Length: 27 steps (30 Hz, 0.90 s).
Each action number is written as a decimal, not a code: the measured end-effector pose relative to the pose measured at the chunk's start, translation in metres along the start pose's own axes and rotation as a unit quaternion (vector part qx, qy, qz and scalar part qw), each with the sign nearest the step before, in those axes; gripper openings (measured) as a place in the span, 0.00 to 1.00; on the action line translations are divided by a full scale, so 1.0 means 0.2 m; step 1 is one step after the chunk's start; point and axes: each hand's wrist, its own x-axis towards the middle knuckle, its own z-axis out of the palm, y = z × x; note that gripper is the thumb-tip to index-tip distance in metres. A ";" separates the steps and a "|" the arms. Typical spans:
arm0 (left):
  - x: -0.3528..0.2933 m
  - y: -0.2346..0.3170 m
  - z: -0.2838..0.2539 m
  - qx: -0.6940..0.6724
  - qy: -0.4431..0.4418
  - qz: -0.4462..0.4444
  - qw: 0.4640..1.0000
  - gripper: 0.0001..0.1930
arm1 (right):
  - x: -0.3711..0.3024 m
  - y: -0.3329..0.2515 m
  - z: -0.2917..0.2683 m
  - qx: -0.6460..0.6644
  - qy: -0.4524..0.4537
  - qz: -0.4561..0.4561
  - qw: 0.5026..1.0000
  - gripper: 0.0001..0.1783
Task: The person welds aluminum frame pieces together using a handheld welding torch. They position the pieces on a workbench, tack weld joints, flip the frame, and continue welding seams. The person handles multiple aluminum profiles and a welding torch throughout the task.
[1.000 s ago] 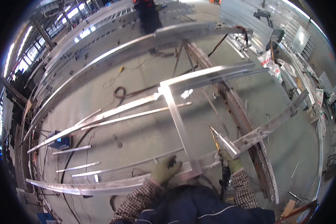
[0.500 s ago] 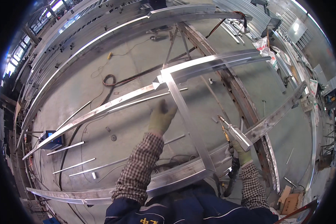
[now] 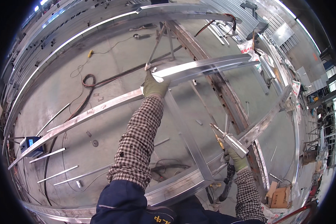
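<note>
**Steadying the frame joint with the torch held ready**

The left hand point(image 3: 155, 86), in a green work glove at the end of a checked sleeve, reaches far forward and presses on the joint where the long curved bright-steel rail point(image 3: 100, 106) meets the straight bright-steel cross-member point(image 3: 186, 138). The fingers curl over the corner, though the picture does not show whether they close round the metal or only bear down on it. The right hand point(image 3: 236, 159), also gloved in green, is clenched round the silver-bodied welding torch with a brass-coloured nozzle point(image 3: 227, 137), held well apart from that joint, near the lower end of the cross-member and beside the rusty brown steel beam point(image 3: 227, 100).

To do this step well, I judge that the left hand should keep the two pieces flush and square (a small slip here would throw the whole frame out), with the glove kept off the seam itself. The black torch hose point(image 3: 227, 184) hangs below the right wrist and should stay free of the lower curved steel rail point(image 3: 175, 188). The dark cables point(image 3: 87, 80) and thin loose steel strips point(image 3: 50, 155) on the grey concrete floor point(image 3: 112, 63) are trip risks when stepping in
</note>
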 end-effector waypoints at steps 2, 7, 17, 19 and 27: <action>0.01 -0.02 0.01 0.005 0.011 0.000 1.000 0.61 | 0.00 -0.01 0.00 0.008 0.001 0.008 1.000 0.16; 0.04 -0.06 0.03 0.001 0.012 -0.004 1.000 0.60 | 0.01 -0.02 -0.01 0.013 -0.020 0.009 1.000 0.14; 0.24 -0.21 0.09 0.029 0.019 0.105 0.994 0.50 | 0.03 0.02 -0.08 0.073 -0.066 0.027 0.995 0.19; 0.30 -0.21 0.10 -0.027 0.002 0.097 0.995 0.42 | 0.04 0.02 -0.08 0.032 -0.052 0.037 0.997 0.18; 0.25 -0.15 0.06 0.057 0.012 0.117 0.991 0.34 | 0.08 0.17 -0.10 0.058 -0.074 -0.033 0.995 0.23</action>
